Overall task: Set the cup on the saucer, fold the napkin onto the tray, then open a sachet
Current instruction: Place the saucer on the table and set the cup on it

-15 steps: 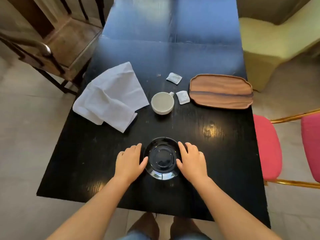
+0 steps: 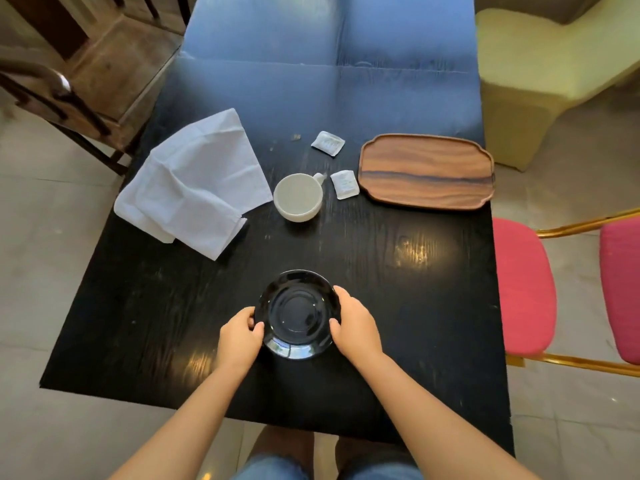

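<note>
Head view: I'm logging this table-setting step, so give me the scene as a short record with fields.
saucer: black saucer on the dark table, near edge, empty
left hand: left hand grips the saucer's left rim
right hand: right hand grips its right rim
cup: white cup upright on the table, beyond the saucer, not on it
napkin: white napkin crumpled, left of the cup
tray: wooden tray at right, nothing on it
sachets: near sachet between cup and tray; far sachet behind it; both look sealed

Black table (image 2: 398, 299) on pale tile floor (image 2: 45, 306); wooden chair (image 2: 86, 81) left, red chairs (image 2: 523, 289) right, cream armchair (image 2: 540, 64) beyond.
</note>
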